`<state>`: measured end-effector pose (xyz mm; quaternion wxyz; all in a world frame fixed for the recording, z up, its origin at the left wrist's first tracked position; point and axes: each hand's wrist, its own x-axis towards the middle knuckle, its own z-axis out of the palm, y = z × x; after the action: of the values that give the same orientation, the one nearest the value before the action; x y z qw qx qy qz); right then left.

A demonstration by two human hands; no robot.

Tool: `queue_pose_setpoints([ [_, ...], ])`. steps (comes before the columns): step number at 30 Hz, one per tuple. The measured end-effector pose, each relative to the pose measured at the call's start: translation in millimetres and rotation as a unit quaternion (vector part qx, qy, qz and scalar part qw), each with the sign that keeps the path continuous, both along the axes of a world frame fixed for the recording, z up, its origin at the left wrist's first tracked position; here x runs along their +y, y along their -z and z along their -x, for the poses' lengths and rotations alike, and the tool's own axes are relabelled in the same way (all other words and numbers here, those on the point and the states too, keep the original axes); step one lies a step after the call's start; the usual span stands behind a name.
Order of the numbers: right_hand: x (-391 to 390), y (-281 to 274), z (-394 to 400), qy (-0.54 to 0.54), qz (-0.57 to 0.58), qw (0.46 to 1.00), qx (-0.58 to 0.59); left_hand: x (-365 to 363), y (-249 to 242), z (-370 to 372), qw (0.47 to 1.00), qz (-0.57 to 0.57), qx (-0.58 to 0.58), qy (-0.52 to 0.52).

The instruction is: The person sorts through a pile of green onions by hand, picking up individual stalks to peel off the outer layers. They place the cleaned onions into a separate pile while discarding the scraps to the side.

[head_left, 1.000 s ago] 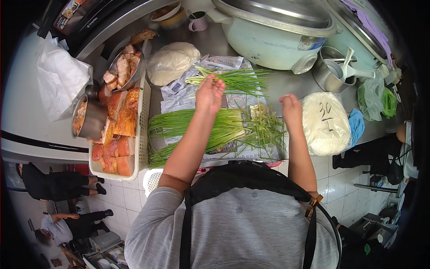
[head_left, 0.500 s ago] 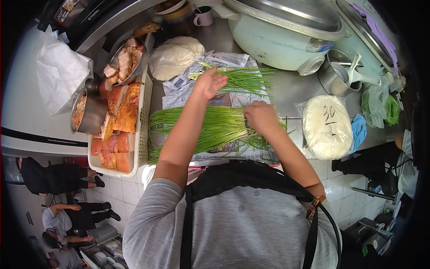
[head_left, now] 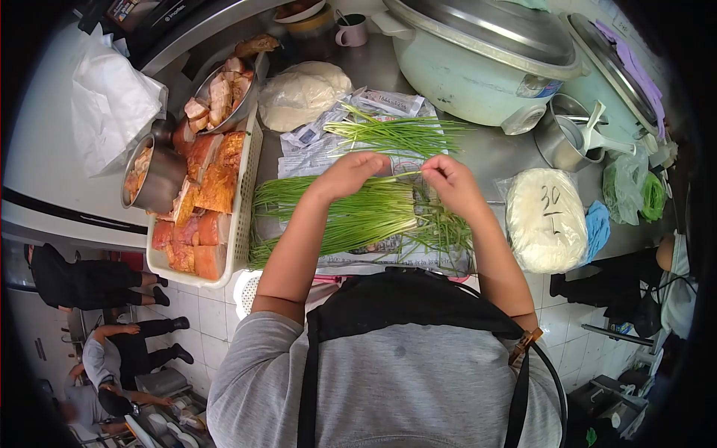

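Overhead, head view: left hand point(head_left: 345, 176) and right hand point(head_left: 448, 179) each pinched one end of single chive stalk point(head_left: 399, 175), held just above big chive pile point(head_left: 336, 216) on newspaper point(head_left: 314, 145). Smaller chive bunch point(head_left: 396, 134) lay behind. Meat basket point(head_left: 243, 201) stood left; dough bag point(head_left: 544, 218) right; cooker point(head_left: 478, 63) beyond.
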<state>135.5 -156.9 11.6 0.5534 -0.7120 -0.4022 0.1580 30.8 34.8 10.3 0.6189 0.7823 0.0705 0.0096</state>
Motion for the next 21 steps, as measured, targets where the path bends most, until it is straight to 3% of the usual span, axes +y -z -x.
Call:
queue_pose_setpoints([
  [5, -10, -2, -11, 0.031, -0.058, 0.983, 0.171, -16, -13, 6, 0.986, 0.145, 0.062, 0.059],
  [9, -14, -9, -8, 0.067, -0.099, 0.961, 0.249, -26, -16, 6, 0.987, 0.141, 0.045, 0.060],
  [12, -11, -14, 3, 0.082, -0.220, 0.891, 0.390, -35, -19, 4, 0.988, 0.147, 0.034, 0.043],
  [17, -4, -4, 22, 0.038, -0.169, 0.915, 0.365, -49, -19, 1, 0.994, 0.109, -0.009, -0.013],
  [21, 0, -4, 24, 0.038, -0.159, 0.931, 0.326, -57, -24, 2, 0.997, -0.052, -0.025, -0.050],
])
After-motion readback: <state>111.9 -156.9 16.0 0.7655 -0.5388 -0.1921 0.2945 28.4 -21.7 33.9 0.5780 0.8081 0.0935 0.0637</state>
